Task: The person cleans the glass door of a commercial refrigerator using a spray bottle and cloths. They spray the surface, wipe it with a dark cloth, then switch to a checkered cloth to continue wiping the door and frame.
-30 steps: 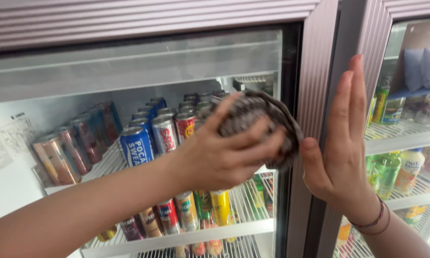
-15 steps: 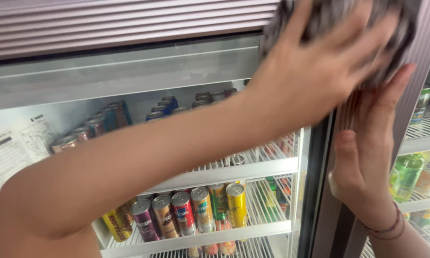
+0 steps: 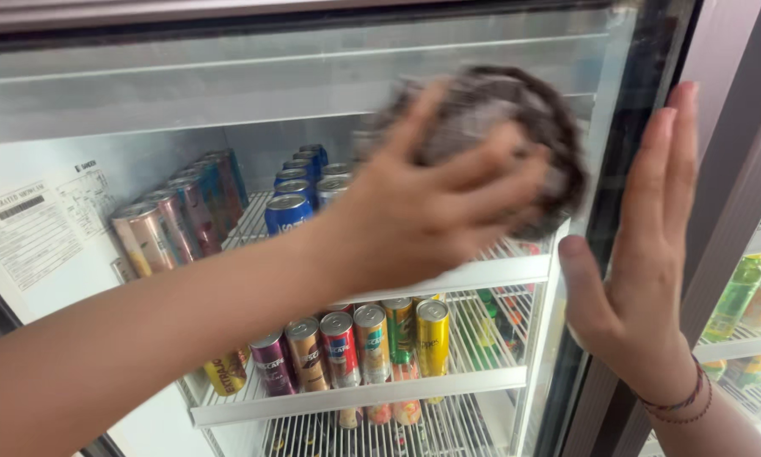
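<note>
Cloth (image 3: 516, 118) — dark, crumpled, blurred | left hand (image 3: 431, 211) grips it on glass door (image 3: 186, 101) | right hand (image 3: 643, 262) flat, open

Head camera faces the fridge door (image 3: 228, 93) closely, somewhat blurred.

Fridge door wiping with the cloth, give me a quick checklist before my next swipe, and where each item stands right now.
1. Cloth gripped in left hand: ok.
2. Cloth flat on the glass door: cannot tell, it is blurred.
3. Right hand bracing the door frame, palm open: ok.
4. Right hand apart from the cloth: ok, a gap shows between them.
5. Cans behind the glass upright on the shelves: ok.
6. Glass free of smears: cannot tell.
</note>
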